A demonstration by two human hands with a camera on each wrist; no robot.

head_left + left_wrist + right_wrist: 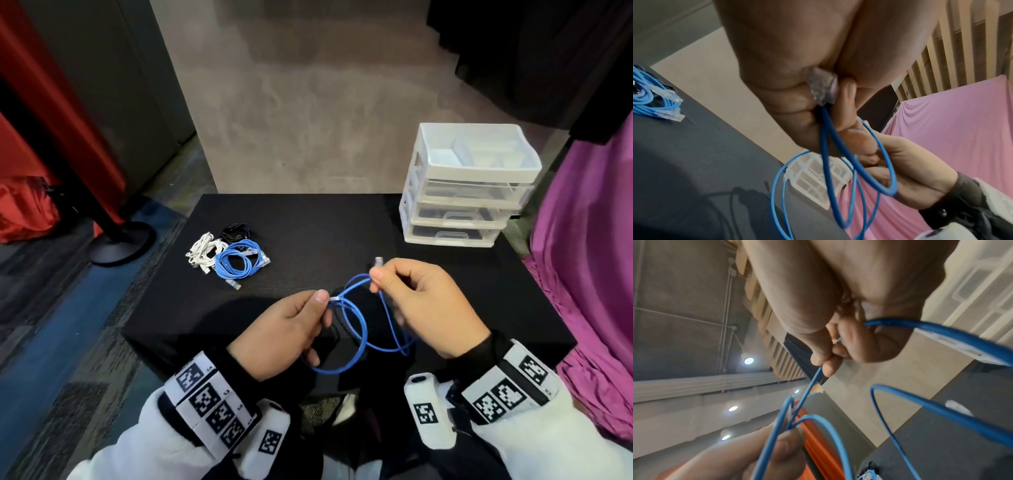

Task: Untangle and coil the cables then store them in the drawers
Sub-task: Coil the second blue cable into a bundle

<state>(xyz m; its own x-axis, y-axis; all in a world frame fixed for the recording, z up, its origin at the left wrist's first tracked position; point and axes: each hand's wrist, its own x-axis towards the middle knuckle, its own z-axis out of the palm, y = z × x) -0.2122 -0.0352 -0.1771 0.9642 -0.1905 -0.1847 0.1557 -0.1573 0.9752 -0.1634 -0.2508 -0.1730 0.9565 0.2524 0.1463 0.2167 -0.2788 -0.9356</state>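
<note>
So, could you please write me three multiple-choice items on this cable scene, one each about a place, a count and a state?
1. Where does the drawer unit stand on the black table?
A. far right corner
B. near left corner
C. centre

2. How many drawers sit under its open top tray?
A. one
B. three
C. five

3. How is the blue cable in the hands held?
A. lying flat on the table
B. left hand pinches one plug, right hand grips near the other
C. right hand alone

Answers: 1 A, the unit sits at the far right of the table in the head view; 2 B, three clear fronts are stacked there; 3 B, both hands hold it above the table.
</note>
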